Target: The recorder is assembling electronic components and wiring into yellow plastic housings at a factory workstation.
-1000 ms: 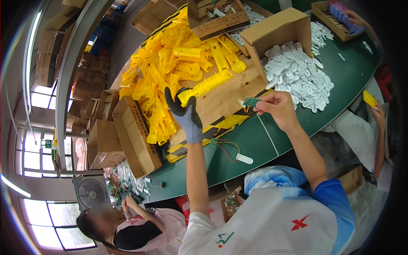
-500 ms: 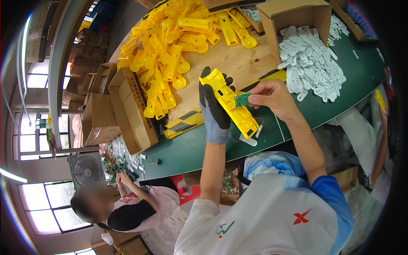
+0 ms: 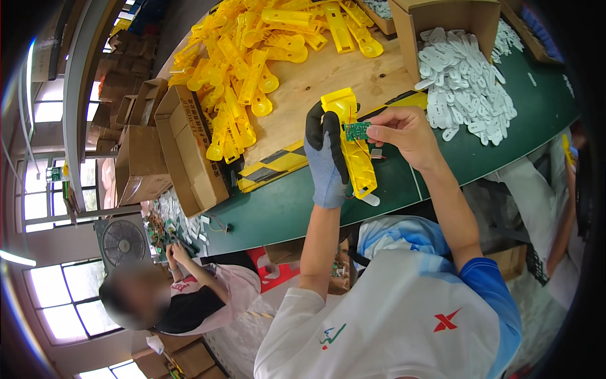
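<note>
My left hand [image 3: 326, 155], in a grey and black glove, is wrapped around a long yellow plastic housing [image 3: 362, 172]. The housing is tilted, its hollow side facing up and thin red wires showing along it. Between the bare fingertips of my right hand [image 3: 407, 138] is a small green circuit board [image 3: 357, 131], held over the middle of the housing. Wires run near the board, but where they join is too small to tell. Just below my right fingers lies a small greyish block [image 3: 377, 153]. A white strip [image 3: 371, 200] shows beneath the housing's lower end.
Yellow housings [image 3: 246, 69] are heaped on a wooden board [image 3: 328, 79] edged with black and yellow tape. White plastic pieces [image 3: 467, 88] spill from a cardboard box [image 3: 445, 22] onto the green table [image 3: 278, 218]. An open carton [image 3: 189, 151] stands left; beyond it a co-worker [image 3: 208, 284] handles small parts.
The yellow housing has swung more upright, and my left thumb now lies over its side. My right hand has shifted slightly with the circuit board, still over the housing.
</note>
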The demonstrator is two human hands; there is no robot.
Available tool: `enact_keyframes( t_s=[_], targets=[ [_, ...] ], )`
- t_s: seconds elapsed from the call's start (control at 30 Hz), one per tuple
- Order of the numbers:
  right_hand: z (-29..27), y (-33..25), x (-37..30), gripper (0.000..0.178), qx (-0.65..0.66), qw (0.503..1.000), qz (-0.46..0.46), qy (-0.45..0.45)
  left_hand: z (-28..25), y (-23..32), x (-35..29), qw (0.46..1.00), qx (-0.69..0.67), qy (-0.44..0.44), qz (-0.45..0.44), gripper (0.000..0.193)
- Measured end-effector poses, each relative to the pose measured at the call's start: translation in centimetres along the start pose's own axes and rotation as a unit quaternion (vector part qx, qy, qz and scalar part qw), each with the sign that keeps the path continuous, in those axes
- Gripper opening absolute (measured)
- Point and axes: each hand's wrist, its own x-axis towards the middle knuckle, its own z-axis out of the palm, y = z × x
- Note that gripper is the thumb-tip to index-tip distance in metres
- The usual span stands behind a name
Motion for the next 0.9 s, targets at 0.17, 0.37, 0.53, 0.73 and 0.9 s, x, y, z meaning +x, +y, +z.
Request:
enact_keyframes(
  t_s=[0.17,0.37,0.53,0.73,0.9],
  targets=[
    [0.2,0.2,-0.1,0.015,0.002,1.0,0.0,0.015,-0.1,-0.4,-0.2,0.999,-0.017,-0.015,-0.027,0.032],
    [-0.1,0.4,-0.3,0.015,-0.017,1.0,-0.002,0.015,-0.3,-0.7,-0.6,0.997,-0.027,-0.034,-0.057,0.041],
    [-0.1,0.5,-0.6,0.014,-0.017,0.999,-0.009,0.044,-0.3,-0.3,-1.5,0.997,-0.008,-0.073,-0.037,0.044],
    [1.2,1.2,-0.8,0.016,-0.011,0.994,-0.041,0.103,-0.7,-1.0,-2.2,0.994,0.093,-0.064,-0.017,0.034],
    [1.3,2.6,-0.6,0.016,-0.029,0.995,-0.028,0.093,-0.9,-1.1,-2.3,0.99,0.135,-0.026,-0.015,0.037]
  ],
)
